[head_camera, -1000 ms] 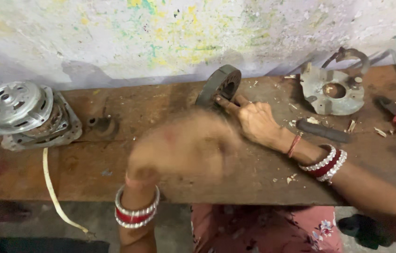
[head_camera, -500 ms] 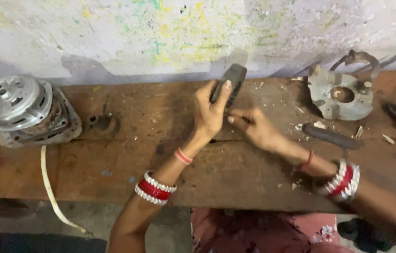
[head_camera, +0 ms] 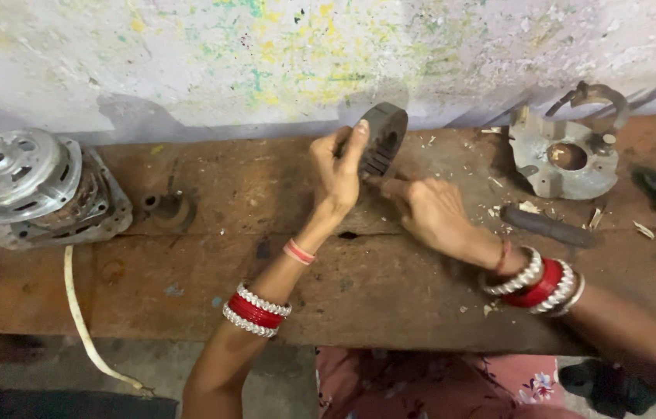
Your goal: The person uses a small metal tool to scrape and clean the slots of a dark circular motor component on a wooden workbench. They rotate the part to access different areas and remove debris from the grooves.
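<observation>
Dark ring-shaped stator core [head_camera: 384,140] held upright near the back edge of the wooden workbench [head_camera: 188,271], clasped on its left rim by left hand [head_camera: 337,167]. Right hand [head_camera: 429,211] just below, fingertips pinched closed at its lower edge.

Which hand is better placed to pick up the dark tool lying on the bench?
Probably the right hand: the dark tool lies just beside its wrist. The left hand holds the round core upright, farther away.

left hand [head_camera: 338,172] gripping dark stator ring [head_camera: 383,140] (upright), right hand [head_camera: 430,213] touching, wooden bench [head_camera: 188,271]
</observation>
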